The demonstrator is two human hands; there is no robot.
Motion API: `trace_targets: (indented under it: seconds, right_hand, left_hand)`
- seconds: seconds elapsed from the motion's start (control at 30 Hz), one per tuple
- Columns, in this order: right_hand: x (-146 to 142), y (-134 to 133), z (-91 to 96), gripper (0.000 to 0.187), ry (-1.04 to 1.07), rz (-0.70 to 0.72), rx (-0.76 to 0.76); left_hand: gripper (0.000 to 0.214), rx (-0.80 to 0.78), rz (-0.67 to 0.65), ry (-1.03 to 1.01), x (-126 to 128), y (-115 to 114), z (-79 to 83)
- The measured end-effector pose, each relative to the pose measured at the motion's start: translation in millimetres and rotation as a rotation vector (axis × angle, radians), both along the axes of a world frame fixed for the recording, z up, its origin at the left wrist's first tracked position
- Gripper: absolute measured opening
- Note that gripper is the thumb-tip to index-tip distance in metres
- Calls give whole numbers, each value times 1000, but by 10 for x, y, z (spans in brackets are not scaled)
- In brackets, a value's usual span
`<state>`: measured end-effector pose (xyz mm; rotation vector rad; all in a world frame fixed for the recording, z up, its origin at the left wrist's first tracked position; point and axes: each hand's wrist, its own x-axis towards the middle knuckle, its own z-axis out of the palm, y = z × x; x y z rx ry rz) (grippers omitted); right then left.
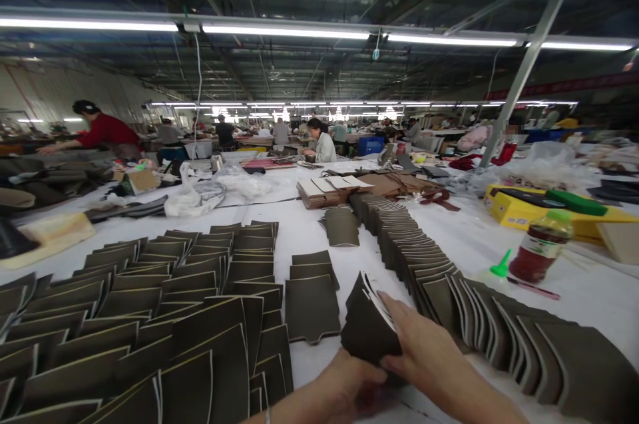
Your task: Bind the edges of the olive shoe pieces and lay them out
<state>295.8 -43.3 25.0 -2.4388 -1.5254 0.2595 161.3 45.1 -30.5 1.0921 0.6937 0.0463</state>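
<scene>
Both my hands hold a small stack of dark olive-grey leather-like panels (369,331) with pale edges, tilted above the white table. My left hand (344,377) is closed around its lower left corner. On the right side, my right hand (419,337) grips the stack, thumb on the front face and fingers behind. Just left of the stack lie a few flat panels (312,307), overlapping, the nearest with a notched lower edge. A long curved row of panels (419,257) leans in overlap to the right. Many more panels (150,304) stand in overlapping rows at left.
A bottle of dark red liquid (542,247), a green nozzle cap (500,265) and a pen (534,288) are at right, by a yellow box (519,208). Brown pieces with white sheets (332,188) lie farther back. Co-workers (322,141) sit or stand beyond the white table (264,204).
</scene>
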Motion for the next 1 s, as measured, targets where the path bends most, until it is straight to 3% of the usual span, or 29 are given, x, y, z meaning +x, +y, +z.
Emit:
trace_targets:
  seconds: [0.13, 0.23, 0.33, 0.43, 0.53, 0.67, 0.83, 1.0]
  right_hand:
    - [25, 144, -65, 44, -48, -21, -50]
    - [188, 196, 0, 39, -67, -1, -41]
    - [395, 308, 173, 33, -78, 49, -12]
    - [643, 591, 413, 28, -82, 101, 20]
    - [931, 1037, 602, 27, -49, 181, -1]
    - [1341, 1693, 646, 28, -5, 284, -78]
    - [1800, 2324, 425, 29, -94, 277, -120]
    - [1887, 2528, 16, 52, -318, 116, 73]
  left_hand:
    - [8, 174, -147, 186, -95, 103, 39]
    - [14, 490, -120, 232, -207, 410, 267]
    - [49, 853, 39, 244, -289, 933, 506]
    - [89, 1013, 87, 355, -293, 1485, 613]
    - [121, 1028, 17, 473, -217, 1851, 568]
    - [138, 1019, -65, 530, -45, 2040, 394]
    - [142, 991, -75, 558, 151, 2119, 167]
    - [144, 941, -5, 554, 231, 2135, 22]
